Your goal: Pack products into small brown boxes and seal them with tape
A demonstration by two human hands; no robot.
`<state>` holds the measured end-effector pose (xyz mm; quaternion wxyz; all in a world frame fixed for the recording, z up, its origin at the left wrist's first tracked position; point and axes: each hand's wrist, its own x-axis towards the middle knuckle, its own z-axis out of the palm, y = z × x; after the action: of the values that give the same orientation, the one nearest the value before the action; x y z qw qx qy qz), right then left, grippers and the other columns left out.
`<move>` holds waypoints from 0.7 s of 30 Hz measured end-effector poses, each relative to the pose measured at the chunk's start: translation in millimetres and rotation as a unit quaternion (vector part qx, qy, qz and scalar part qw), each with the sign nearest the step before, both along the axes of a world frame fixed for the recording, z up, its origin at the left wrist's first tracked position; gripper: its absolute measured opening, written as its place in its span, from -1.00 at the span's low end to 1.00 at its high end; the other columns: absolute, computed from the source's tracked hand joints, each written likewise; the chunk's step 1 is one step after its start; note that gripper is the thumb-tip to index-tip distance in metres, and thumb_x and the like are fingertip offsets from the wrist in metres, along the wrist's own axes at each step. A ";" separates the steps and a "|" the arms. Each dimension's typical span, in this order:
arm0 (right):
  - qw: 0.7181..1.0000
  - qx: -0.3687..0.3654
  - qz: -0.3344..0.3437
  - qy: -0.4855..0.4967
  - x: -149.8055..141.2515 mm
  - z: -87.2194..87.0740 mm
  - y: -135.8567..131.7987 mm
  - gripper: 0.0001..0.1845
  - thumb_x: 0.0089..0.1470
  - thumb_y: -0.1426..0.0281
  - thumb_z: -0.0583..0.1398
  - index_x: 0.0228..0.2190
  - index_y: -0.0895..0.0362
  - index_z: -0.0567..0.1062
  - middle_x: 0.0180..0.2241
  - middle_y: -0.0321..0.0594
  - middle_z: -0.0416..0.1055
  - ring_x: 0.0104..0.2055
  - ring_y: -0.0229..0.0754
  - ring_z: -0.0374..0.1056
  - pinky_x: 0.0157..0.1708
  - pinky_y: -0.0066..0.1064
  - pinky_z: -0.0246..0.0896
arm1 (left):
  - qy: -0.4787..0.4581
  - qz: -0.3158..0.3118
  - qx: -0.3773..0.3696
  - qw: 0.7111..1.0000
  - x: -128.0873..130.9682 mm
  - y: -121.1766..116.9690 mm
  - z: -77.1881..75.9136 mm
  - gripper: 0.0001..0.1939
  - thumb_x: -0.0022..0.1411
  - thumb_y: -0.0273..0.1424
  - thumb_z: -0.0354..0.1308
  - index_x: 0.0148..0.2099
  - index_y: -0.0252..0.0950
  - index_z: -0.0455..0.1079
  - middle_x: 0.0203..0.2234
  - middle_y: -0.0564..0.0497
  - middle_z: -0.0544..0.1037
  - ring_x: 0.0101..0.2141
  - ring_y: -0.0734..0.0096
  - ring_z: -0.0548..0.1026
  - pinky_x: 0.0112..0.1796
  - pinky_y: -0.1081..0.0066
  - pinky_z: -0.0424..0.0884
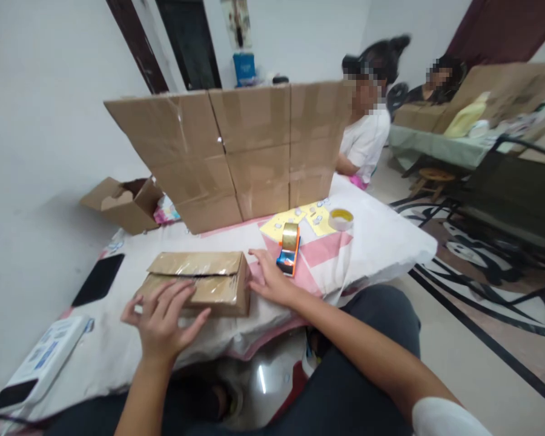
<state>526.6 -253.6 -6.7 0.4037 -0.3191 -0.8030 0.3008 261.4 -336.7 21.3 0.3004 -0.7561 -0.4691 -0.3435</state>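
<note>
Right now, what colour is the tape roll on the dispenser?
Brownish gold, on the tape roll; head view.

Closed box (209, 293) on worktop (390, 236): one
Open box (129, 215): one
Tape dispenser (287, 261): one
Loose tape roll (341, 224): one
Stool (436, 175): one
Other people (367, 142): two

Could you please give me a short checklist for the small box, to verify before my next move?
1. Left hand over the small box: ok.
2. Right hand at the box's right end: ok.
3. Top flap lying flush: not ok, a dark gap shows along its edge.
4. Tape dispenser beside the right hand: ok.
5. Tape firmly stuck on the box: cannot tell, the shine hides it.
</note>
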 end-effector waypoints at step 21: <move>0.997 -0.067 0.023 -0.019 -20.7 -12.7 -11.9 -0.35 -0.21 0.22 0.50 -0.20 0.09 0.29 -0.18 -0.28 0.25 -0.17 -0.17 0.23 -0.22 -0.38 0.17 | -0.154 0.076 0.063 0.983 80.9 -14.4 -40.1 -0.06 0.00 -0.40 0.35 0.37 -0.16 0.01 0.36 -0.30 -0.01 0.33 -0.29 0.07 0.23 -0.28 0.21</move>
<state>505.9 -265.5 -19.4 0.3592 -0.3325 -0.7957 0.3568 342.3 -351.1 -18.8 0.2972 -0.6356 -0.5435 -0.4607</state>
